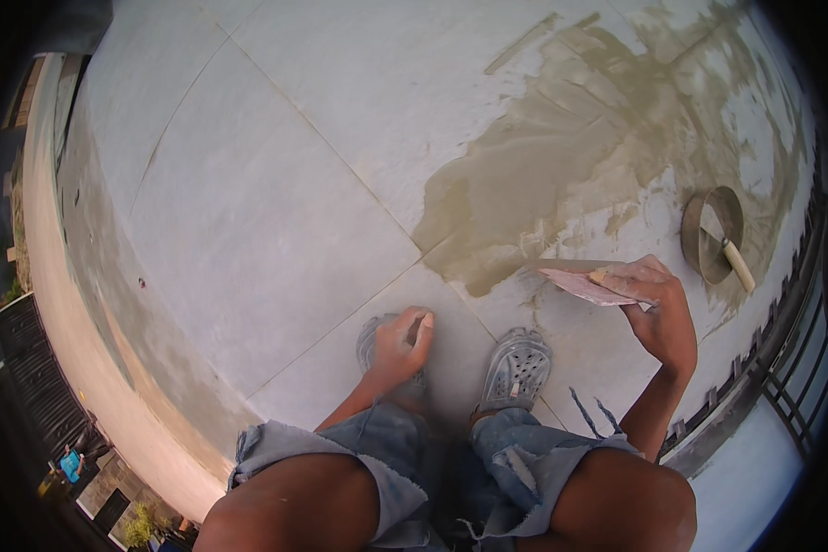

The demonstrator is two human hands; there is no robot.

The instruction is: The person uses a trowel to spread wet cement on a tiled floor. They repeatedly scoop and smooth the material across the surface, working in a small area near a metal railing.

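Note:
My right hand (655,308) grips a flat, pinkish spreader (584,287), its blade held at the lower edge of a wet, grey-olive coating (524,175) on the pale slab. Whether the blade touches the surface, I cannot tell. My left hand (405,340) is loosely curled above my left shoe, with nothing visible in it. To the right, a round pan (695,244) rests on the coated area, with a wooden-handled trowel (738,265) in it. My grey perforated clogs (513,373) stand on the slab below the coating.
A pale curved ledge (83,340) runs along the left, with a dark metal gate (28,359) and a person in blue (72,465) far beyond it at lower left. Dark metal railings (791,377) border the slab at right. Thin joint lines cross the pale slab (248,212).

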